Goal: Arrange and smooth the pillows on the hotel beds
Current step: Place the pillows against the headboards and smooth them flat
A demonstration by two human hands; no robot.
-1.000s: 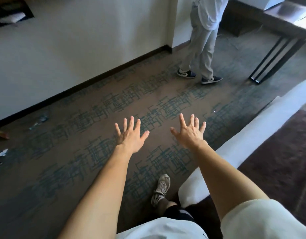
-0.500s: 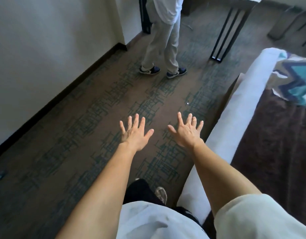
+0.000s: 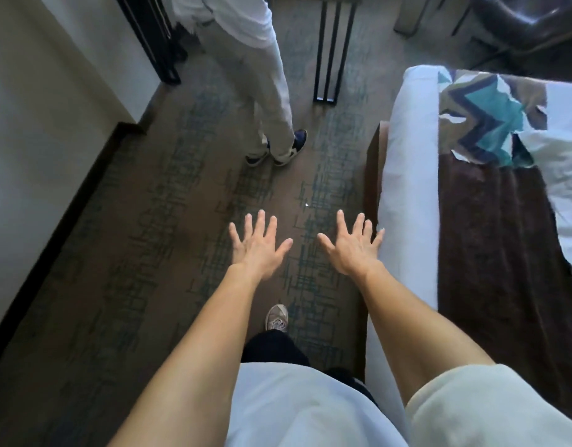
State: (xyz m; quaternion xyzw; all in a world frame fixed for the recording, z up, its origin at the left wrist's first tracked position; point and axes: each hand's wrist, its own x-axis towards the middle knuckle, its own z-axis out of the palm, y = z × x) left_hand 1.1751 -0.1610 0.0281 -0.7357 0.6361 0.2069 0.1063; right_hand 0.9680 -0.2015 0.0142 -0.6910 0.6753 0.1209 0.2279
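Head view: looking down along both outstretched arms, a strip of floor with a bed on the right.
Carpet (image 3: 168,240): brown with dark teal hatching, under and ahead of both hands, running left to a pale wall (image 3: 36,130) with a dark skirting.
Bed (image 3: 407,195): just right of the right hand, white side and a brown throw (image 3: 491,240) across the top.
Pillow (image 3: 565,175): white and rumpled, well to the right of the right hand, on the bed beyond the throw.
Cushion (image 3: 491,121): zigzag teal, navy and brown pattern, ahead and right of the right hand, touching the pillow's left edge.
Standing person (image 3: 262,91): pale trousers, dark and white shoes, on the carpet straight ahead of the left hand, in the walkway.
Table legs (image 3: 331,50): black metal, ahead between the two hands.
Left hand (image 3: 257,245): flat, fingers spread, holding nothing, above the carpet.
Right hand (image 3: 354,245): flat, fingers spread, holding nothing, little finger at the bed's white edge.
Own shoe (image 3: 276,317): below and between the hands.
Change: half a second ago the pillow was out of sight; the view has swung right, so more of the bed shows and the wall has shrunk.
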